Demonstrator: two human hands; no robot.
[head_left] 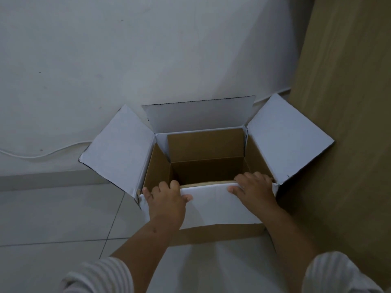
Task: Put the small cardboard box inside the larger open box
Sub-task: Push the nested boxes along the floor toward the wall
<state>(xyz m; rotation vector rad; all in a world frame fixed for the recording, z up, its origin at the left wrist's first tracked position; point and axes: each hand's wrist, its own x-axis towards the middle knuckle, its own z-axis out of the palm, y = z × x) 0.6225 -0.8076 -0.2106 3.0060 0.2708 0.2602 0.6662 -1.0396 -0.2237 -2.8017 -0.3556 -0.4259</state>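
The larger open box [118, 149] stands on the floor against a white wall, its white flaps spread to the left, right and back. Its inside is brown cardboard [205, 144], deep and dark at the bottom; I cannot tell whether this brown part is a separate small box sitting inside. My left hand [167, 199] and my right hand [254, 189] both grip the near rim, fingers hooked over the edge into the box and thumbs pressed on the white near flap [211, 206], which is folded down towards me.
A wooden panel [342, 102] stands close on the right, touching the right flap. A white cable [42, 154] runs along the wall's foot at the left. Grey floor tiles [53, 218] lie to the left of the box.
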